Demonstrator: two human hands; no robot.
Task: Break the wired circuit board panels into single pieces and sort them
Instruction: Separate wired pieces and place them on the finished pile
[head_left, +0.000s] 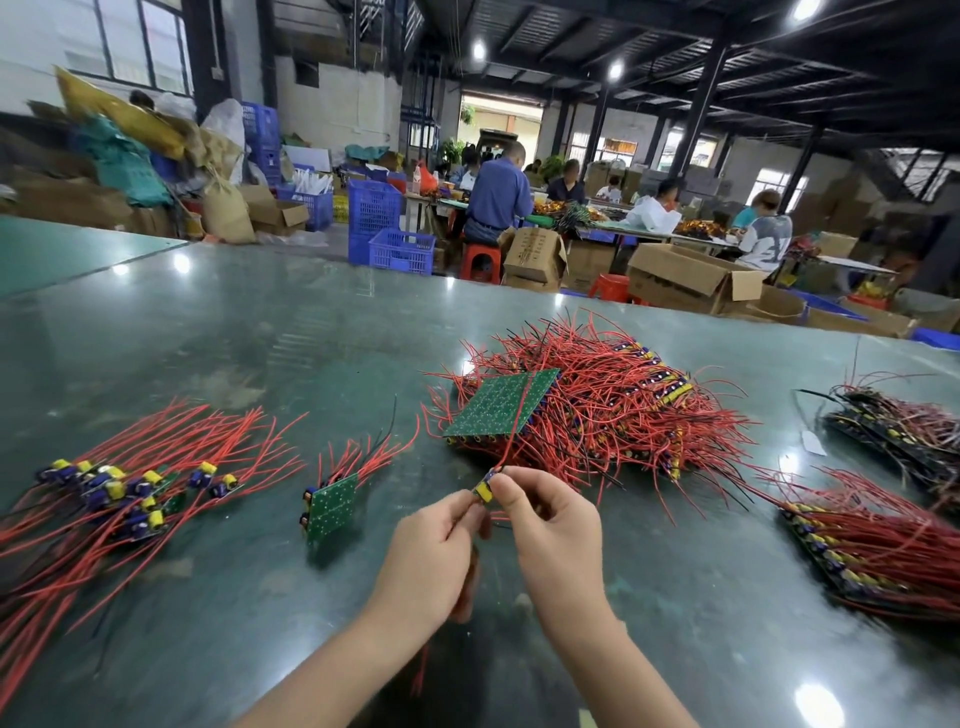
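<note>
Two hands meeting at lower centre of the frame, both pinching one small strip of circuit board (483, 490) with a yellow component on it: left hand (434, 553) taking it from the left with thumb and forefinger, right hand (553, 525) from the right, fingers curled. Held clear of the green table (218, 332), just below the big red-wired pile (597, 410) at centre right, whose top panel (501, 404) lies solder side up. Red wire trailing from the strip back toward that pile.

Probably very light and stiff, the board itself brittle along its score lines (likely to snap cleanly if bent right at the joint). Wires limp and springy, apt to tangle with neighbours. Best taken by the bare board edges close on either side of the break line, not by the wires or the yellow parts, since solder joints look like the weak points.

Sorted singles (130, 493) lying at lower left, wires fanned up and right; smaller part-panel (332, 506) just left of the hands; more panels (878, 551) stacked at right edge.
</note>
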